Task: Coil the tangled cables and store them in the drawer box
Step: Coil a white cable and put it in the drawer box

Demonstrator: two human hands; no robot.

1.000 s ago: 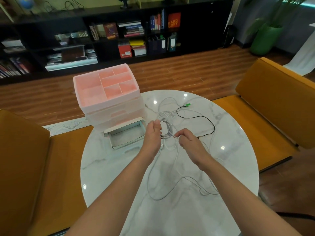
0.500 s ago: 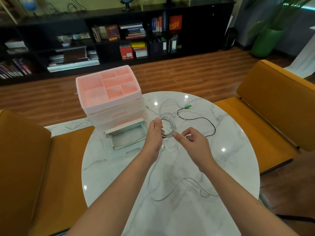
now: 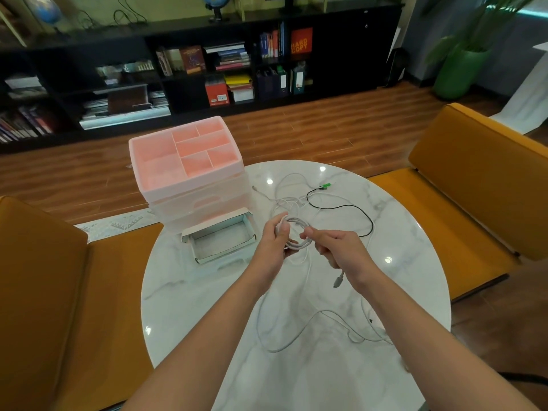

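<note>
At frame centre, the left hand [image 3: 274, 243] is gripping the limp white cable coil [image 3: 293, 232] (light, springy); the right hand [image 3: 341, 252] is pinching its tail, best held near the plug.

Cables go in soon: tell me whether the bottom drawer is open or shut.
Open. The bottom drawer is pulled out from the pink drawer box onto the table; its bare floor shows.
</note>
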